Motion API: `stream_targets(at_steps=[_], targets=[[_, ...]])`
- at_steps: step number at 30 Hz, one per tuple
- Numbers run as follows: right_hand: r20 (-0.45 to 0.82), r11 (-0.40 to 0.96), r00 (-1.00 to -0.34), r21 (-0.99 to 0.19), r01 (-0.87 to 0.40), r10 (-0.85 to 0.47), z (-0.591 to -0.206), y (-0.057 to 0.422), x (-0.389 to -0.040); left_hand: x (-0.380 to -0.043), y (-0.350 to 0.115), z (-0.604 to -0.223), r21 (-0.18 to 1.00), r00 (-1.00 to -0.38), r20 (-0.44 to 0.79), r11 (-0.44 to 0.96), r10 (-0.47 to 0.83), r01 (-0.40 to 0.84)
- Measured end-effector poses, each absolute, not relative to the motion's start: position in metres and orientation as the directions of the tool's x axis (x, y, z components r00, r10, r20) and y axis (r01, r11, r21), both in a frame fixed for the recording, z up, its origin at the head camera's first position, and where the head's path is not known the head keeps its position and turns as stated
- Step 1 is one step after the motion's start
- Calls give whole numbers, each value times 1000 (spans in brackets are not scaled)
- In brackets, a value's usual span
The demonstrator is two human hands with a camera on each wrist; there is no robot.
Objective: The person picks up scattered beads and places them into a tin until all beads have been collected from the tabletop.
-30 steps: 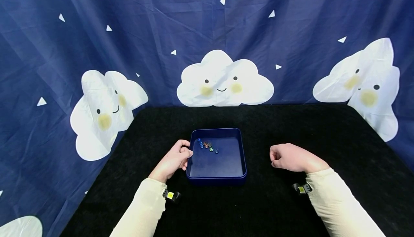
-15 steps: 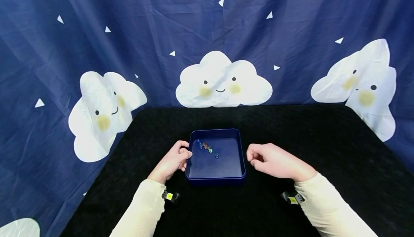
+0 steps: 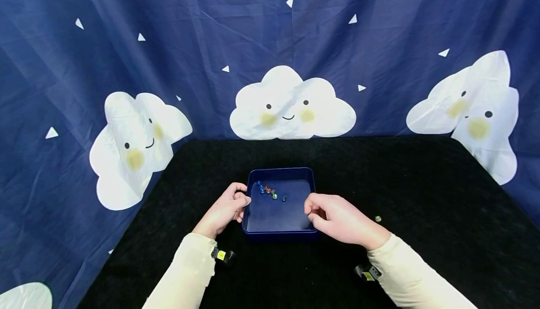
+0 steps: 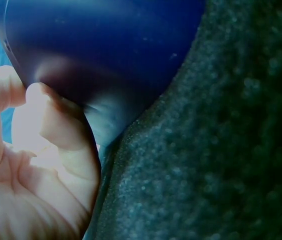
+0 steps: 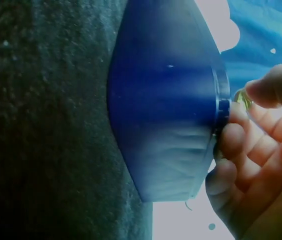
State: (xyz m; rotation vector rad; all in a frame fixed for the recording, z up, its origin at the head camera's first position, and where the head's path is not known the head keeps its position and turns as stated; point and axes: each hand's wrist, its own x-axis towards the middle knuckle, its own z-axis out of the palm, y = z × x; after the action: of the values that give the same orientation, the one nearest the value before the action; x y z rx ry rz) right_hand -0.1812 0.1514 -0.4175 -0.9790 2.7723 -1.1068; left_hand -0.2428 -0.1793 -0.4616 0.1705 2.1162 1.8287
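A dark blue square box (image 3: 281,229) without a lid stands on the black cloth, holding several small glass marbles (image 3: 268,190) near its back left. Blue, orange and green ones lie in a row, and a single dark marble (image 3: 284,199) lies apart from them. My left hand (image 3: 225,210) grips the box's left rim with thumb and fingers, as the left wrist view also shows. My right hand (image 3: 341,220) is above the box's right rim, fingers curled. In the right wrist view its thumb and index finger pinch a yellow-green marble (image 5: 243,99).
Another yellowish-green marble (image 3: 378,218) lies on the black cloth (image 3: 405,173), right of the box and beside my right wrist. Behind the table hangs a blue curtain (image 3: 202,41) with white clouds.
My right hand has moved left, from the cloth to over the box's right rim, uncovering the marble on the cloth. The lone dark marble rolled nearer, then back. My left hand stays put.
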Motion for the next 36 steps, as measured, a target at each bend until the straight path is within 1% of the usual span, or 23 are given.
stream_targets(at_steps=[8, 15, 20, 23, 25, 30, 34, 36], targets=[[266, 594, -809, -567, -571, -524, -422, 149, -183, -243, -179, -462, 978, -935, -174, 162, 310, -128], [223, 643, -838, -554, -529, -498, -419, 154, -184, -244, -180, -463, 979, -933, -172, 160, 317, -126], [205, 670, -845, -530, -520, -494, -416, 169, -189, -245, -181, -466, 977, -932, -177, 167, 317, -129], [158, 707, -857, -503, -498, -491, -412, 185, -192, -246, -181, -466, 978, -933, -175, 167, 316, -126], [97, 740, -870, -486, -465, -483, -410, 198, -194, -246, -180, -466, 978, -933, -174, 168, 315, -126], [-68, 811, -902, -469, -349, -427, -410, 236, -199, -245, -180, -464, 977, -935, -173, 173, 308, -124], [-148, 846, -918, -462, -266, -369, -417, 266, -203, -244, -179, -463, 976, -936, -175, 181, 306, -123], [-213, 855, -922, -483, -188, -323, -420, 277, -204, -244, -180, -463, 975, -936, -175, 184, 304, -123]])
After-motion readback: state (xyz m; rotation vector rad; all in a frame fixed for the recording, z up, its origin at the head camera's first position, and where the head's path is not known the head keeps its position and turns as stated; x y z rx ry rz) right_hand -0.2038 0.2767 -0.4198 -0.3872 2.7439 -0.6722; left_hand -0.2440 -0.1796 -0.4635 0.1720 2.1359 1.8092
